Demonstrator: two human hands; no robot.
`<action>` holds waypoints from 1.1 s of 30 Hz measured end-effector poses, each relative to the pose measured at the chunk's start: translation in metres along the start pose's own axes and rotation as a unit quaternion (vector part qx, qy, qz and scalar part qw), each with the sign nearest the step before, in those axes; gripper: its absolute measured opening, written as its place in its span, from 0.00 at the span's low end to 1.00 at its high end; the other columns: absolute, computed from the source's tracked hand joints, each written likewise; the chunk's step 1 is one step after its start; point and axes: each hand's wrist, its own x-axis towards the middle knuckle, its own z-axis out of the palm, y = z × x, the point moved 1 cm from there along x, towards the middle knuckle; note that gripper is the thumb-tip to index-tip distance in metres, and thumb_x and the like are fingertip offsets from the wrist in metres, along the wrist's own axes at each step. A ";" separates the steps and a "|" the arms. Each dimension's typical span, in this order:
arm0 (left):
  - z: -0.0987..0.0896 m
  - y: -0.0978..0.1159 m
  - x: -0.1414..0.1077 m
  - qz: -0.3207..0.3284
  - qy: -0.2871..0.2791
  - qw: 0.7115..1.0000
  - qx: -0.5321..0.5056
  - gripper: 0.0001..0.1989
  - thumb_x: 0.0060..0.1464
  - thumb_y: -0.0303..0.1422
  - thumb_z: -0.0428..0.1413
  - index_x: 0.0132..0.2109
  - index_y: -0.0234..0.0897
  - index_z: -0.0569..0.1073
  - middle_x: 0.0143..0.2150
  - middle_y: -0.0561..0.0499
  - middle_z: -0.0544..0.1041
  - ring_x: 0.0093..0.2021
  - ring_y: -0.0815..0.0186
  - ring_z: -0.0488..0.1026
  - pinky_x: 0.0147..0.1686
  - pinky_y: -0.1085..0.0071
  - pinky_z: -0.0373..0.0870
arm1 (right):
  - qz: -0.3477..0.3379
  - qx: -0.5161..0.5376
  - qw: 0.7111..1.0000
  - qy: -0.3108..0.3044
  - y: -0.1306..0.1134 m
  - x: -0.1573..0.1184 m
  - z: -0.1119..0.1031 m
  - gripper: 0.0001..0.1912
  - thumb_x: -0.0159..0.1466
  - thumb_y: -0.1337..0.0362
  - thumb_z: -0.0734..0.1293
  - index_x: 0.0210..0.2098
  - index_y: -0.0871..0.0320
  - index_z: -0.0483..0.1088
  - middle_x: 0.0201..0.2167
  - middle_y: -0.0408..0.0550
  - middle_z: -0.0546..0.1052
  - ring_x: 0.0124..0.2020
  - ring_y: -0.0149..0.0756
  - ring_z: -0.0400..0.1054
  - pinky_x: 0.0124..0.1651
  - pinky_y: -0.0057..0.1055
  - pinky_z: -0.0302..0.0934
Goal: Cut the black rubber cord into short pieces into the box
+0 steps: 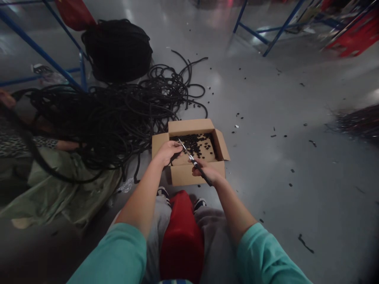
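Note:
Over the near part of an open cardboard box [197,174], my right hand [205,169] is closed around scissors [200,170] with black handles. Their metal blades point up and left, close to the fingers of my left hand [170,152]. That hand is closed in a pinch above the box's left side; what it grips is too small to make out, though something dark shows just below its fingers. Many small black pieces [194,144] lie scattered on the bottom of the box.
Tangled black cord [124,106] and a large black coil [118,51] lie at left, beside blue metal frames [83,73]. Another person's hand [7,98] shows at the left edge. A red object [183,236] stands between my legs. Black scraps dot the grey floor.

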 end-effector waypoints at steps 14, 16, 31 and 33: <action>0.001 0.004 -0.003 0.056 -0.016 0.994 0.094 0.08 0.35 0.22 0.55 0.26 0.33 0.64 0.18 0.57 0.67 0.18 0.75 0.63 0.20 0.77 0.57 | 0.003 0.039 0.999 -0.034 0.002 0.000 -0.001 0.30 0.38 0.71 0.63 0.44 0.58 0.64 0.21 0.38 0.66 0.24 0.28 0.57 0.27 0.25 0.48; -0.001 0.001 0.001 0.073 -0.008 0.988 0.138 0.08 0.34 0.23 0.56 0.26 0.33 0.65 0.19 0.57 0.67 0.19 0.76 0.63 0.21 0.77 0.57 | 0.008 0.033 0.999 -0.020 0.001 -0.001 0.000 0.31 0.38 0.71 0.62 0.44 0.58 0.64 0.21 0.38 0.66 0.24 0.28 0.57 0.27 0.25 0.47; 0.003 -0.004 0.009 0.161 0.060 0.945 0.279 0.06 0.33 0.28 0.58 0.24 0.33 0.69 0.25 0.54 0.71 0.28 0.71 0.66 0.30 0.73 0.62 | 0.008 0.026 0.999 0.023 0.003 0.001 0.004 0.29 0.38 0.70 0.61 0.43 0.59 0.63 0.16 0.35 0.62 0.18 0.26 0.52 0.22 0.25 0.45; 0.003 -0.004 0.009 0.166 0.058 0.941 0.289 0.06 0.34 0.28 0.58 0.25 0.33 0.69 0.26 0.53 0.72 0.28 0.70 0.67 0.31 0.73 0.63 | 0.010 0.022 0.999 0.032 0.003 0.002 0.003 0.28 0.38 0.70 0.61 0.42 0.59 0.64 0.15 0.35 0.62 0.17 0.26 0.53 0.20 0.25 0.45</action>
